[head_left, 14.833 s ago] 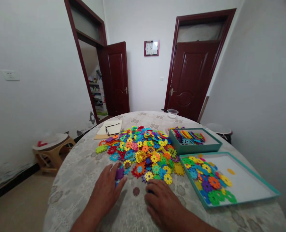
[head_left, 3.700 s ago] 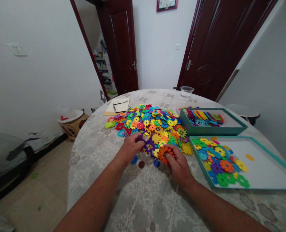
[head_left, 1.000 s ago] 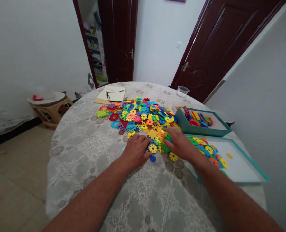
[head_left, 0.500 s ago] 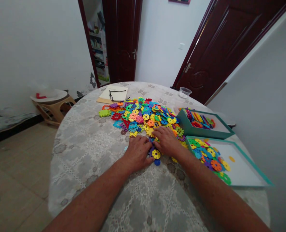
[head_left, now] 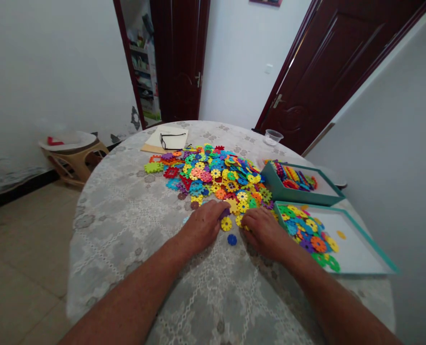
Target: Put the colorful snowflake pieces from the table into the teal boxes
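Observation:
A heap of colourful plastic snowflake discs and gear-shaped building pieces [head_left: 213, 173] covers the middle of the table. At its near edge, my left hand [head_left: 206, 224] is closed, with a purple snowflake disc [head_left: 224, 213] at its fingertips. My right hand [head_left: 265, 231] rests to the right, fingers curled down beside yellow discs [head_left: 239, 220]; what they hold, if anything, is hidden. Between the hands lie a loose yellow snowflake disc [head_left: 226, 224] and a blue disc [head_left: 232, 239].
On the right, a green box [head_left: 299, 194] holds sorted rows of pieces. Nearer, a shallow white tray [head_left: 360, 254] with a green rim contains more discs. Glasses [head_left: 171, 141] lie on a notebook [head_left: 157, 139] at the back; a clear plastic bowl [head_left: 273, 137] stands behind the box.
My right hand has moved back and to the right, away from the heap, uncovering discs. The hands are farther apart, and the yellow and blue discs between them are more exposed.

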The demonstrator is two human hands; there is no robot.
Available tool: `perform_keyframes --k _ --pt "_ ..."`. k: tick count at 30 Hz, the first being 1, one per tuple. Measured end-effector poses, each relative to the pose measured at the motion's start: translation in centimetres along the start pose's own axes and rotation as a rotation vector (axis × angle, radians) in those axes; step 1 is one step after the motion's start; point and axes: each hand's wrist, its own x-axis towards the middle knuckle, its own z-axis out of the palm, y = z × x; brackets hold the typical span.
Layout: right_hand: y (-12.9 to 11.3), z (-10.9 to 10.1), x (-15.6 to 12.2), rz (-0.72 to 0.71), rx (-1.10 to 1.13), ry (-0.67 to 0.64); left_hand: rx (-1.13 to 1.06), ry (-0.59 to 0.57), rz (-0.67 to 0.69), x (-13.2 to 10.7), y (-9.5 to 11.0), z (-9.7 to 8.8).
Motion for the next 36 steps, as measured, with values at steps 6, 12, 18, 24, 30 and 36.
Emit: perform_keyframes --k 6,12,18,24,30,36 --pt "0.9 0.1 1.8 0.026 0.071 0.167 0.058 0.159 0.004 -0.2 0.0 -0.2" --pt "1.1 1.3 5.5 -0.06 0.052 0.173 0.062 0.296 -0.074 0.2 -0.8 -0.3" --pt "0.8 0.5 5.1 -0.027 0.013 0.052 0.087 0.274 -0.155 0.3 -0.6 -0.5" --pt "1.3 -1.6 2.3 -0.102 0.117 -0.007 0.044 0.291 -0.192 0.3 -0.2 -0.9" --pt "3.5 -2.1 1.7 -0.001 0.217 0.308 -0.064 0.258 -0.209 0.3 0.0 -1.3" --pt "0.3 -0.9 2.3 -0.116 0.369 0.37 -0.256 0.159 -0.291 0.9 0.9 -1.8"
